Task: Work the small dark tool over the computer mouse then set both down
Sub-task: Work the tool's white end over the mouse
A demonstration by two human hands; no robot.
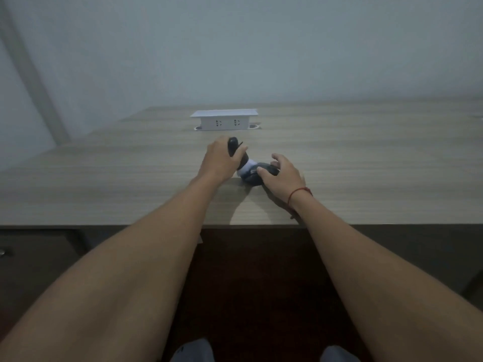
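Note:
A black computer mouse (254, 176) rests on the wooden desk (366, 158) near its middle. My right hand (283, 176) grips the mouse from the right, thumb on its top. My left hand (222, 159) is closed around a small dark tool (233, 146) whose rounded top sticks out above my fist. The tool is tilted, and its white lower end (247, 169) presses against the left side of the mouse.
A white pop-up socket box (224, 120) stands on the desk behind my hands, near the far edge by the wall. The desk's front edge (104, 226) runs just under my forearms. A dark drawer front (31, 257) sits below at left.

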